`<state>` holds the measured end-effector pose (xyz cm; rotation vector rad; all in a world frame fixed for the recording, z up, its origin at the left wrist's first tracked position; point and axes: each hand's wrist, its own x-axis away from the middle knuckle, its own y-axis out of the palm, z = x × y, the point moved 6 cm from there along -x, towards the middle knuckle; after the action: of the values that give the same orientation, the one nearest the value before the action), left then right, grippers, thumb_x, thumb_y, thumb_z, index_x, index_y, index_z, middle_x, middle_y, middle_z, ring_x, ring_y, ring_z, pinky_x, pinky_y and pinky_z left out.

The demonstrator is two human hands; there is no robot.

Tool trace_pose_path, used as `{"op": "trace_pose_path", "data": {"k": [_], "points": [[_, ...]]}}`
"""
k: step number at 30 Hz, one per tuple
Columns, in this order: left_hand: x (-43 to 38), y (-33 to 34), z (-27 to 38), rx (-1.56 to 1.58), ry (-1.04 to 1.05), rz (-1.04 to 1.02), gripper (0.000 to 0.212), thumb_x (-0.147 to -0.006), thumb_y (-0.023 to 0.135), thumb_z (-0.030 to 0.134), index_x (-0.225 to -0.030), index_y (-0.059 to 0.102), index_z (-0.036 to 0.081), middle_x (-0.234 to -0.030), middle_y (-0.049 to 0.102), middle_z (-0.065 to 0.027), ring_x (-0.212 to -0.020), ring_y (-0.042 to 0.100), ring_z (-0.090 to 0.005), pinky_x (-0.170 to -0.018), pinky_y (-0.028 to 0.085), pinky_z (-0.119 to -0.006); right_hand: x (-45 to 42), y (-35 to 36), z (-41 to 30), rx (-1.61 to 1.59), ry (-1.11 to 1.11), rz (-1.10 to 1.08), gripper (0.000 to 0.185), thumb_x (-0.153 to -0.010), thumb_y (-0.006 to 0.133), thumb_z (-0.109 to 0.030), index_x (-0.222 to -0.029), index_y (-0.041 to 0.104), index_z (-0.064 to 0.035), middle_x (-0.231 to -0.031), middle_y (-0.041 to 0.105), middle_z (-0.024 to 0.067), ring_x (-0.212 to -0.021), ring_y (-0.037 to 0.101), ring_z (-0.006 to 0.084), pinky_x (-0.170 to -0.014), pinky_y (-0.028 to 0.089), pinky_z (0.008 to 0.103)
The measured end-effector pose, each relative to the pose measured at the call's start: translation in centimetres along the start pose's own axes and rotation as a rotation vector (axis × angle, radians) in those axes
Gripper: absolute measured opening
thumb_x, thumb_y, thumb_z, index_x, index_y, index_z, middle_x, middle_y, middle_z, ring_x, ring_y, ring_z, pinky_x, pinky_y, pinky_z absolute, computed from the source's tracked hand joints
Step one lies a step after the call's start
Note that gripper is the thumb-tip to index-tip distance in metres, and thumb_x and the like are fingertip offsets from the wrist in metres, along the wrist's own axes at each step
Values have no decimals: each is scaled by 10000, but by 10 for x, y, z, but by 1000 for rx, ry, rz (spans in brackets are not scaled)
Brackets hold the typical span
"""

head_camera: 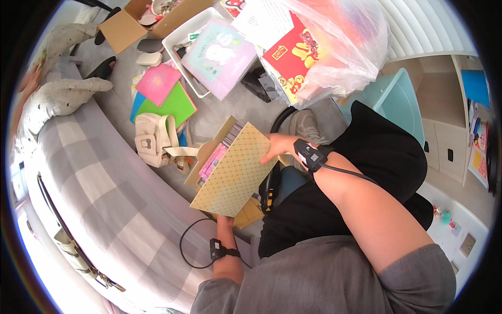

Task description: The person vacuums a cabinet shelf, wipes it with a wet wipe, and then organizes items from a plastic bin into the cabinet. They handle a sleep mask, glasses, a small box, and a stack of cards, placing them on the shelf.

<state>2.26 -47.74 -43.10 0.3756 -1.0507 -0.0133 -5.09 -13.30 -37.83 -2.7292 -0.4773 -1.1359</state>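
Note:
A gold patterned cardboard box (234, 168) is tilted between my hands, its opening towards the far left. Inside show a pink package (213, 161) and a row of thin greyish-brown edges (233, 134). My right hand (279, 146) grips the box's right end, thumb on the broad patterned face. At the near end, my left hand (226, 220) supports the box from beneath; its fingers are hidden. Below the box lie yellow paper pieces (250, 213). A black vacuum cleaner handle (270, 192) with yellow buttons is right beside it.
A cream mini backpack (151, 141) lies left, near green and pink folders (160, 84). Beyond stand a white bin (172, 45), a cardboard box (125, 31) and a stuffed plastic bag (353, 47). A checked bed (106, 165) borders the left; another person's hand (33, 80) shows there. A teal tub (400, 102) is right.

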Motion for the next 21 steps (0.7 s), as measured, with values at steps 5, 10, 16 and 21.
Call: {"op": "trace_pose_path", "data": {"k": [5, 10, 16, 21], "points": [[0, 6, 3, 25, -9, -12, 511, -950, 460, 411, -1355, 436, 100, -1324, 519, -63, -1205, 505, -245, -967, 454, -409, 7, 5, 14, -127, 108, -140, 575, -630, 856, -175, -1126, 625, -1, -1043, 685, 92, -965, 626, 191, -864, 459, 303], [13, -1, 17, -41, 69, -49, 516, -949, 482, 381, -1362, 422, 78, -1345, 491, -83, -1203, 496, -249, -969, 445, -398, 26, 4, 9, -143, 43, -133, 505, -640, 845, -146, -1089, 651, -21, -1042, 688, 81, -946, 629, 181, -852, 463, 300], [54, 9, 81, -215, 281, -70, 539, -953, 464, 395, -1381, 399, 75, -1346, 491, -95, -1216, 490, -264, -988, 434, -409, 79, 15, -41, -69, -78, -34, 503, -630, 855, -186, -1053, 648, -8, -984, 692, 95, -911, 642, 195, -803, 484, 304], [99, 54, 143, -254, 451, -126, 537, -954, 461, 393, -1379, 401, 71, -1344, 493, -99, -1214, 491, -265, -988, 436, -409, 160, 3, -106, 87, -155, 137, 622, -573, 873, -346, -1015, 633, 19, -903, 678, 136, -832, 652, 255, -727, 496, 343]]}}
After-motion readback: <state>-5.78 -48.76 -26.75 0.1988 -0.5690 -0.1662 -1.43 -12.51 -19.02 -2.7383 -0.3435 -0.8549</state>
